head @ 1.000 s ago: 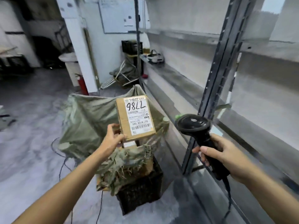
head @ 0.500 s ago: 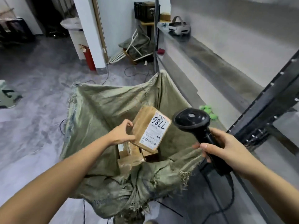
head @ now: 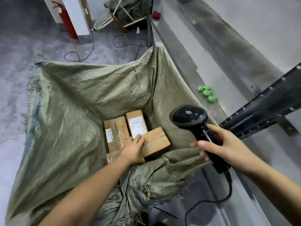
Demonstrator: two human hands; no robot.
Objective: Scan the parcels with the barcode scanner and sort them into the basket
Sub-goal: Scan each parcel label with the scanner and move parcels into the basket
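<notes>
Left hand (head: 134, 150) low inside the container, fingers (head: 138, 139) laid across the top left edge of a plain brown cardboard parcel (head: 157, 142); thumb mostly hidden, so whether it grips or only rests cannot be told. That parcel lies tilted on top of the others, at the near right of the pile. Just left and far of it: a brown box with a white shipping label face up (head: 136, 124), a taped brown box with a small side label (head: 114, 134), and the corner of another carton (head: 111, 156) under the wrist. All sit at the bottom of a green woven plastic sack (head: 78, 103), spread open as a liner; the basket beneath is hidden. Right hand (head: 228, 147) is closed round the handle of a black handheld barcode scanner (head: 189, 117), held above the sack's right rim, cable (head: 228, 191) trailing down. Judgement: at least four parcels are sorted. No waiting parcels in view, so what remains cannot be told. Far right, grey metal shelf (head: 219, 51) bears small green objects (head: 206, 93).
</notes>
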